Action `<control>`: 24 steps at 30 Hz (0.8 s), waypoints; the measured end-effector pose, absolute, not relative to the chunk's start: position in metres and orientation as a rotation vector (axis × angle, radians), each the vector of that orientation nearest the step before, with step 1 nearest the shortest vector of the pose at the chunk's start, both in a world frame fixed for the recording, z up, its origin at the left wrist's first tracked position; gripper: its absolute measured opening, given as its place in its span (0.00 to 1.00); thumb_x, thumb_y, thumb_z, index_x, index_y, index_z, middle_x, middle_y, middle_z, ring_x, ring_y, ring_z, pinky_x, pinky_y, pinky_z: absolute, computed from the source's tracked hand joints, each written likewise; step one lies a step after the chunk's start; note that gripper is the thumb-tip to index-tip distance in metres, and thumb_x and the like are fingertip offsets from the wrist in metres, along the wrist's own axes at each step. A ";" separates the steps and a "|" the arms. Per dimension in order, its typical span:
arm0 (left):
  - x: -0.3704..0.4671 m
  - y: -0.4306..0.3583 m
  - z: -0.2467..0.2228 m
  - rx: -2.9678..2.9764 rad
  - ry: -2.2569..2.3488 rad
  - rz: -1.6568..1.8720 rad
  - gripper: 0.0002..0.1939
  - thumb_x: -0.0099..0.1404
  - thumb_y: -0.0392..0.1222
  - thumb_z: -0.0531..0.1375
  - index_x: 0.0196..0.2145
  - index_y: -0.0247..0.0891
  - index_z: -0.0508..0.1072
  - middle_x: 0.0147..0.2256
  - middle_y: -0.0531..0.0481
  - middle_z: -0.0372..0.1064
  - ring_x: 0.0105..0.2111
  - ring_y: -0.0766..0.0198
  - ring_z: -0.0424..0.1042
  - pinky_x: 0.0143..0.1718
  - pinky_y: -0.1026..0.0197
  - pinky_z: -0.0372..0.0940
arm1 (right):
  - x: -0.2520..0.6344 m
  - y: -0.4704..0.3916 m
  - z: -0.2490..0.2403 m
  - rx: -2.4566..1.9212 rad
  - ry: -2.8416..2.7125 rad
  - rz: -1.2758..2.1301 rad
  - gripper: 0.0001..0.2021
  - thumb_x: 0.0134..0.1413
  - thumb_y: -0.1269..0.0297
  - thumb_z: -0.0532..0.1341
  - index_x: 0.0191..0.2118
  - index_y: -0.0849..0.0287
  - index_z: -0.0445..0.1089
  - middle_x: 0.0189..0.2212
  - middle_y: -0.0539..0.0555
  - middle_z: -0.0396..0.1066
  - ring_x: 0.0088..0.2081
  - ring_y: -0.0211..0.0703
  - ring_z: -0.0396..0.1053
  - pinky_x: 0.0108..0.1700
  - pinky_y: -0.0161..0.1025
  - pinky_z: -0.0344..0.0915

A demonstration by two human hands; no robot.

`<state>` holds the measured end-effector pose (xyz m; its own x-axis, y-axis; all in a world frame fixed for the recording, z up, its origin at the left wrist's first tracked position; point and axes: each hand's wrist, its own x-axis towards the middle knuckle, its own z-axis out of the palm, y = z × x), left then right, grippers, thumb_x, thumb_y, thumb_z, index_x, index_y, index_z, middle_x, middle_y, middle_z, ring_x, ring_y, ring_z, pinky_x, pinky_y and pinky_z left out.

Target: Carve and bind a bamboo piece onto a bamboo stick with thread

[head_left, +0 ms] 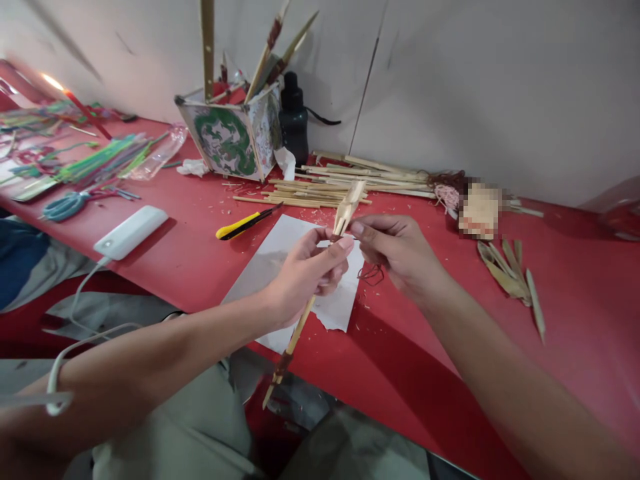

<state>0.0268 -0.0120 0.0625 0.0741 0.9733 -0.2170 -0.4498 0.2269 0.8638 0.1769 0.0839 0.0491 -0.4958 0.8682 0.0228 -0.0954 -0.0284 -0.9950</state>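
Here, we look down at two bare hands meeting over the near edge of a red table (195, 267). Our left hand (305, 273) comes in from the near left, its forearm slanting gently upward; the fingers curl under a slim pale bamboo stick (302, 324) and the thumb lies across it, clamping it near a brown binding. The stick slants from the near left, where its tip reaches past the table edge, to a split, broader end on the far side. Our right forearm slopes in from the near right, and the right hand (397, 247) hangs beside that end, thumb and forefinger pinched together on brown thread (371, 273), whose loose loops dangle below. Under the hands we find white paper (265, 273); left of its far corner lies a yellow cutter (240, 225), and farther off, many bamboo strips (310, 193).
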 end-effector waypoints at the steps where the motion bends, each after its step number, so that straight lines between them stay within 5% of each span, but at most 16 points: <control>1: 0.028 -0.012 0.062 0.711 0.957 1.234 0.18 0.69 0.50 0.65 0.38 0.42 0.59 0.23 0.61 0.58 0.19 0.76 0.49 0.21 0.70 0.43 | 0.177 0.083 0.050 -0.837 -1.501 1.621 0.16 0.47 0.49 0.76 0.32 0.58 0.82 0.15 0.42 0.50 0.20 0.31 0.43 0.23 0.37 0.40; 10: 0.031 -0.007 0.050 0.809 1.015 1.329 0.16 0.74 0.55 0.59 0.39 0.39 0.64 0.28 0.55 0.70 0.18 0.78 0.57 0.19 0.71 0.51 | 0.178 0.077 0.062 -0.843 -1.594 1.524 0.18 0.45 0.48 0.76 0.31 0.58 0.82 0.16 0.44 0.57 0.21 0.31 0.47 0.24 0.37 0.44; 24: 0.030 -0.010 0.055 0.576 0.841 1.187 0.16 0.76 0.50 0.55 0.35 0.35 0.68 0.22 0.57 0.57 0.18 0.76 0.49 0.19 0.71 0.47 | 0.178 0.080 0.054 -0.754 -1.614 1.581 0.14 0.49 0.52 0.75 0.30 0.58 0.80 0.20 0.45 0.64 0.21 0.30 0.48 0.24 0.36 0.45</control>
